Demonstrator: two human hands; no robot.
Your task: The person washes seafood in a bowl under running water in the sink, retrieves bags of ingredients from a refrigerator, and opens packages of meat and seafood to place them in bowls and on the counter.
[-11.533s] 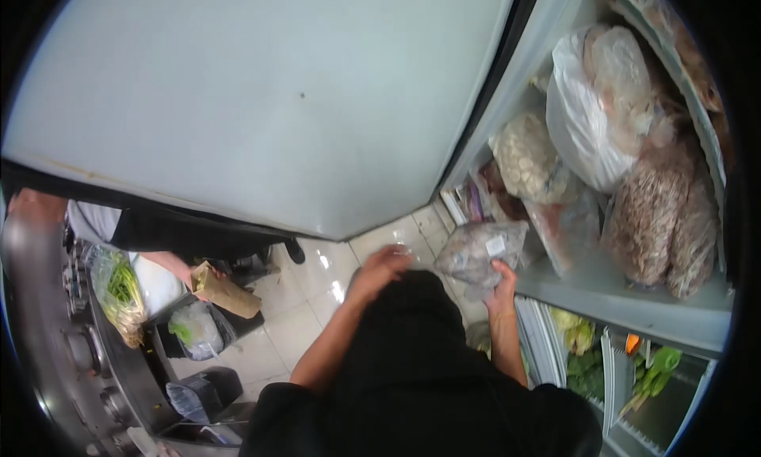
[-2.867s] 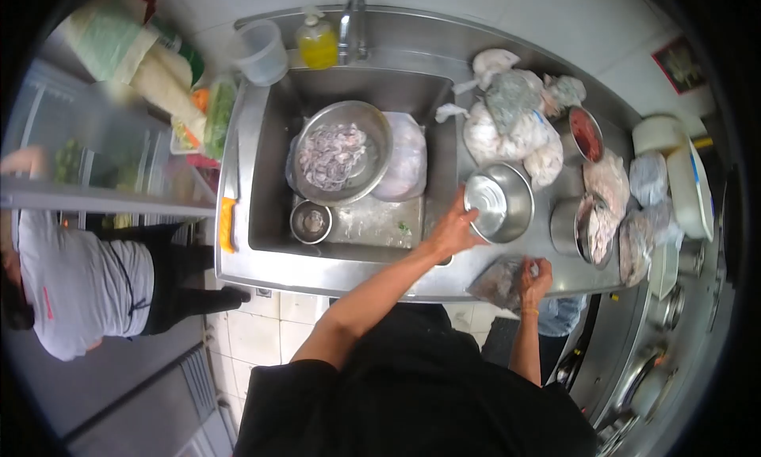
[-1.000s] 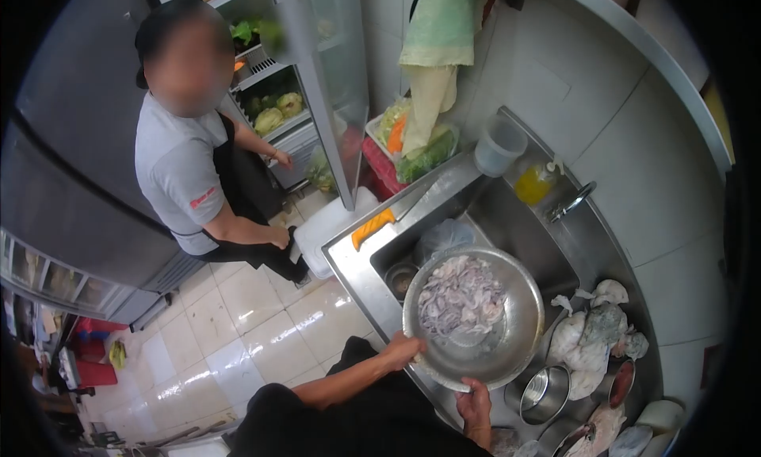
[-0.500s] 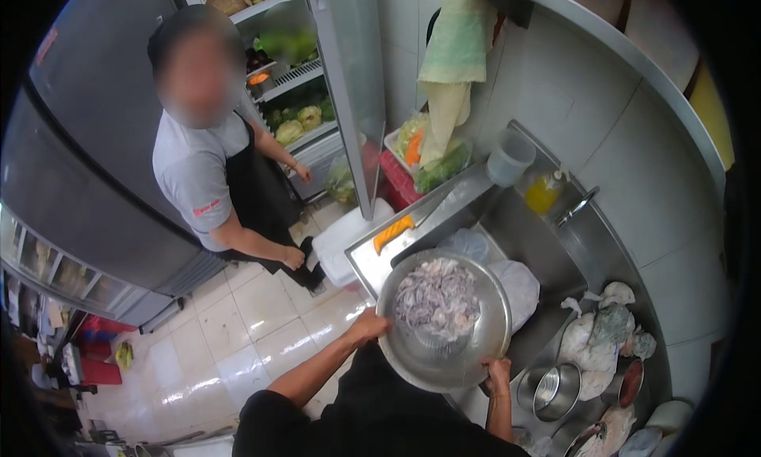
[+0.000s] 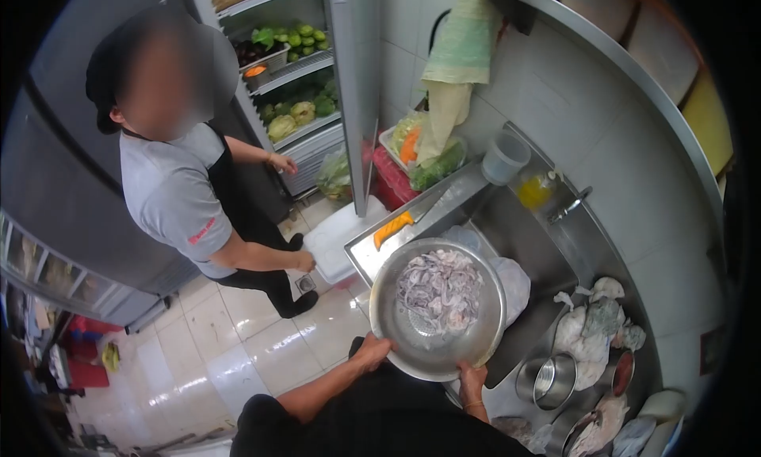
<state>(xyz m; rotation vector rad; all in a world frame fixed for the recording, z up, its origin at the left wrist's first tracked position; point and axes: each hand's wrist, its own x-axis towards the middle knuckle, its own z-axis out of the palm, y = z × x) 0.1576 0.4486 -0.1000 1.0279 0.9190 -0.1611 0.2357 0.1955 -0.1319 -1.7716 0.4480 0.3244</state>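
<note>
A wide metal bowl [image 5: 483, 338] with pale, greyish strips of raw food [image 5: 441, 286] in it is held in front of my body, over the near edge of the sink. My left hand [image 5: 374, 351] grips its rim at the lower left. On the lower right of the rim, my right hand [image 5: 473, 378] is closed on the same bowl. Behind the bowl, a filled plastic bag [image 5: 514, 286] lies in the sink [image 5: 527, 247], partly hidden. An orange-handled knife [image 5: 394, 230] rests on the counter just beyond the bowl.
A co-worker [image 5: 178, 195] stands at the left by an open fridge [image 5: 305, 92] of vegetables. A white lidded box [image 5: 337, 239] is on the floor. Bags [image 5: 583, 330] and metal pots [image 5: 554, 382] crowd the right counter. A clear tub [image 5: 505, 159] and soap bottle [image 5: 535, 191] stand behind the sink.
Since the earliest views, the bowl has left the sink and come into both my hands. In the last second it moved left and slightly up. The co-worker has shifted left.
</note>
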